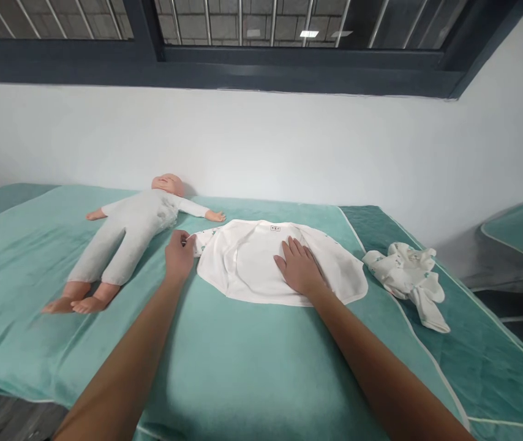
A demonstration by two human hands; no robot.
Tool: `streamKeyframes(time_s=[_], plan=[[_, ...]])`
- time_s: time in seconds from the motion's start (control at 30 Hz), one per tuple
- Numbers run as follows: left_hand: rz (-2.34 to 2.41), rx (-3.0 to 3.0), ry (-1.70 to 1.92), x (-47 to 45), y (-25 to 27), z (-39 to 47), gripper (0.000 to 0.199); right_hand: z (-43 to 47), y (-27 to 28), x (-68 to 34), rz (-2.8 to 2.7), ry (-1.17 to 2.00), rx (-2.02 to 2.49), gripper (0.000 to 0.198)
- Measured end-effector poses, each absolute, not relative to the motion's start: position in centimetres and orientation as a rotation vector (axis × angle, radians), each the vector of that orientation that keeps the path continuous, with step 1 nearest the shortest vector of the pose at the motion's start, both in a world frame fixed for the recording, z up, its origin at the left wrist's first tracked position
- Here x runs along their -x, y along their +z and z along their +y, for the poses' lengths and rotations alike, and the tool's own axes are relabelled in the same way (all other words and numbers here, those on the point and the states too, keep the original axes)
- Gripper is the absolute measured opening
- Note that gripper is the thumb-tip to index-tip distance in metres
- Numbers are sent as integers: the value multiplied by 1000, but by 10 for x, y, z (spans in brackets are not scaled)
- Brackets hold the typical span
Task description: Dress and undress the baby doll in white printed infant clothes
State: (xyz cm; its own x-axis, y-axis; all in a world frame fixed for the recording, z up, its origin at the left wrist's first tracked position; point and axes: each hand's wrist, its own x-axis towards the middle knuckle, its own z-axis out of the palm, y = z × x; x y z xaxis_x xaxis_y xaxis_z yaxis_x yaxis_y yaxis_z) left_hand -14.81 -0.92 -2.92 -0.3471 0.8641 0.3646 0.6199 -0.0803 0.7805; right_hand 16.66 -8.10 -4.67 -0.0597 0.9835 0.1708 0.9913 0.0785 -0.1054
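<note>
The white garment [256, 269] lies flat on the bed [261, 361], between the doll [124, 226] and a crumpled garment [402, 272]. The left hand [179, 257] pinches the sleeve [203, 240] end; the right hand [301, 269], palm down, fingers slightly spread, rests on the body cloth, apparently steadying it.

Bare left hand [179, 256]; bare right hand [300, 266]; forearms [135, 352] (slender) likewise bare
</note>
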Motion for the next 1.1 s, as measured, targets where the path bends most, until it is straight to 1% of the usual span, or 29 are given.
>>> streamKeyframes(time_s=[0.13,0.27,0.43,0.5,0.63,0.8,0.9,1.1], plan=[[1909,-1558,1507,158,-33,17,13,-81,-46,-166,-2145,-55,2011,64],[1970,-1581,1508,160,-36,31,17,-80,-47,-166,-2139,-70,2008,63],[2113,-1946,1511,146,-29,16,22,-79,-44,-163,-2130,-54,2021,62],[2082,-2100,1357,137,-27,6,26,-78,-43,-162,-2152,-70,1981,61],[2081,-2192,950,125,-23,-6,31,-75,-40,-156,-2327,-33,1715,57],[2192,-2120,773,121,-21,-13,34,-68,-36,-142,-2382,60,1622,58],[2227,-2130,809,119,-22,-19,34,-58,-35,-129,-2383,83,1618,59],[2128,-2285,1032,108,-23,-41,31,-33,-36,-103,-2396,110,1573,60]])
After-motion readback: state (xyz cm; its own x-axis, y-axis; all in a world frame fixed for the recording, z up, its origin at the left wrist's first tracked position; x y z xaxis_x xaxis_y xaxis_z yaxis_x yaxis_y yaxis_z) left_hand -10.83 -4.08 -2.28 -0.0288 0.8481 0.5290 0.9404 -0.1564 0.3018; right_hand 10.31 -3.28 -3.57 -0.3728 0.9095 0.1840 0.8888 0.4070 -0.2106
